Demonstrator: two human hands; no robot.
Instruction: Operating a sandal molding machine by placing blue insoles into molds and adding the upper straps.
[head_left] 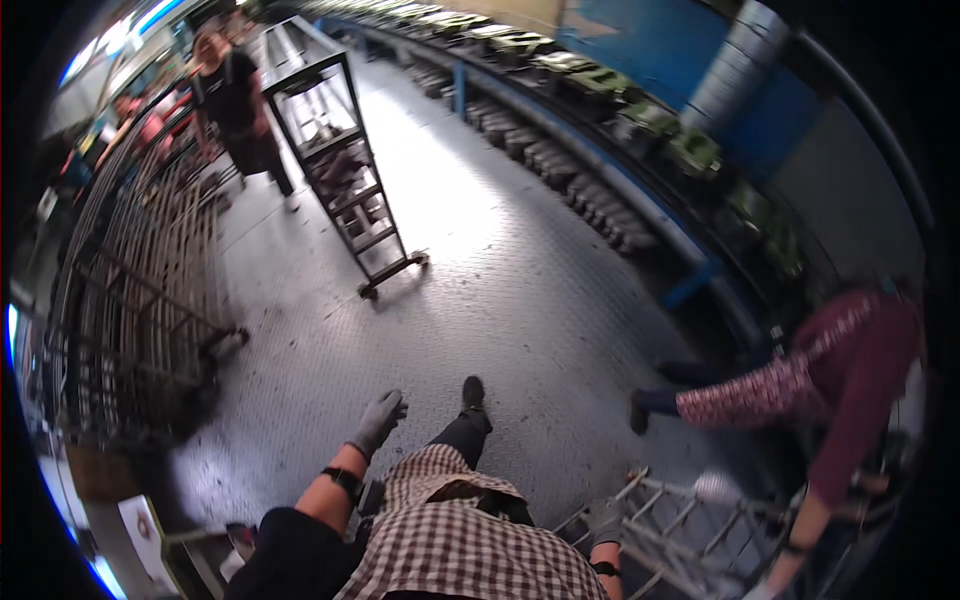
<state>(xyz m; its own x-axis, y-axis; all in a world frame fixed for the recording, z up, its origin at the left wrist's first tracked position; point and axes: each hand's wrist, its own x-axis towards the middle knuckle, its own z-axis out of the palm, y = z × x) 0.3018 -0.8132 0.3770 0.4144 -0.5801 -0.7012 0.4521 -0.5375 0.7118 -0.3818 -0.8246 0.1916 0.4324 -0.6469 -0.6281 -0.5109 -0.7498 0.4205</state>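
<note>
The left hand's gloved fingers are half-curled and slightly apart as the left hand (378, 422) hangs over the textured metal floor (330, 350). At near right, the gloved right hand (604, 520) is at the left end of a metal lattice rack (690, 525); whether its fingers are clamped on the bars, I cannot tell. A co-worker in maroon (855, 350) leans over that rack's right side. Farther out, a tall wheeled rack (372, 240) stands mid-floor, dark barred racks (140, 280) crowd the left, and a blue-framed conveyor line (600, 145) runs along the far right.
</note>
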